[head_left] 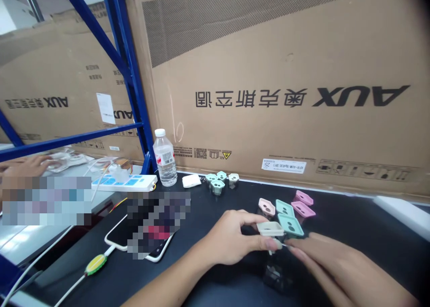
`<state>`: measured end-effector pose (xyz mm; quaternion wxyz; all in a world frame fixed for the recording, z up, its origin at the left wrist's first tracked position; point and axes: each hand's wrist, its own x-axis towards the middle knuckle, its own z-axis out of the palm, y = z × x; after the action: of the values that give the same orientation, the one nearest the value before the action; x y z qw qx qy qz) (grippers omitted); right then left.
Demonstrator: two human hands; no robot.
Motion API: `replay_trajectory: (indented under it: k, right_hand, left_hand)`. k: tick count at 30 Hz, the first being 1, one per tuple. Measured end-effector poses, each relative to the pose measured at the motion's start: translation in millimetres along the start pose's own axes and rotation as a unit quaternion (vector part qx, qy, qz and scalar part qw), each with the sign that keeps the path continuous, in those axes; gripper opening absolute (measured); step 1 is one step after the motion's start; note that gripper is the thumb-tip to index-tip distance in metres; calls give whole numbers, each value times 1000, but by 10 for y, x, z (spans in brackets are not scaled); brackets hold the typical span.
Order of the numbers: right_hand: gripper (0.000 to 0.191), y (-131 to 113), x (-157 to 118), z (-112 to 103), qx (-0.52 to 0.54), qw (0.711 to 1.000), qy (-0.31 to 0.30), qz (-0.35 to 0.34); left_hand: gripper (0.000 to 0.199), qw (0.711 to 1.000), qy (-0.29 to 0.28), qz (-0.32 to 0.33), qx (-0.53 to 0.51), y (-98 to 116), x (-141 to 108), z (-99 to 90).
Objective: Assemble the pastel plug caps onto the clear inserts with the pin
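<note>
My left hand [228, 237] pinches a beige plastic socket cover [270, 228] between thumb and fingers. My right hand [336, 266] reaches in from the right, its fingertips at the cover's near edge, and seems to pinch a thin metal strip [282, 244]. Just beyond lie several pastel covers, including a teal one [290, 225] and a pink one [266, 206]. Two more pink covers [303, 209] sit to their right. Several small assembled plugs [217, 186] stand further back. A dark translucent piece [273, 274] lies below my hands.
A black table [369, 239] runs before a large AUX cardboard box [268, 87]. At its left are a water bottle [164, 159], a power strip [124, 182], and a partly blurred phone [141, 237]. A co-worker's hand [27, 168] works beyond a blue shelf rack [127, 74].
</note>
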<state>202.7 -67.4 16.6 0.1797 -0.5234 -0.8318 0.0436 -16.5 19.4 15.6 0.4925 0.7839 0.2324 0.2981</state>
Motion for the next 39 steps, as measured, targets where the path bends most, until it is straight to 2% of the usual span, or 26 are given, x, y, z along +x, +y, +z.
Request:
replay_trajectory:
  k: [7, 14, 19, 26, 33, 39]
  right_hand:
    - [28, -13, 38, 15, -40, 999, 10, -14]
    - [27, -96, 27, -52, -22, 999, 31, -3]
    - [27, -100, 18, -77, -43, 997, 62, -11]
    - [28, -91, 9, -4, -54, 995, 75, -24]
    - [28, -92, 5, 38, -36, 997, 60, -23]
    - [30, -100, -13, 78, -45, 998, 51, 7]
  left_hand:
    - [42, 1000, -8, -21, 12, -62, 17, -9]
    - [46, 991, -41, -24, -127, -148, 25, -38]
    - [45, 983, -53, -24, -172, -178, 34, -45]
    - [41, 984, -64, -30, -163, -184, 24, -19]
    - [40, 981, -79, -48, -168, -200, 25, -9]
    - [41, 991, -64, -38, -107, -133, 31, -12]
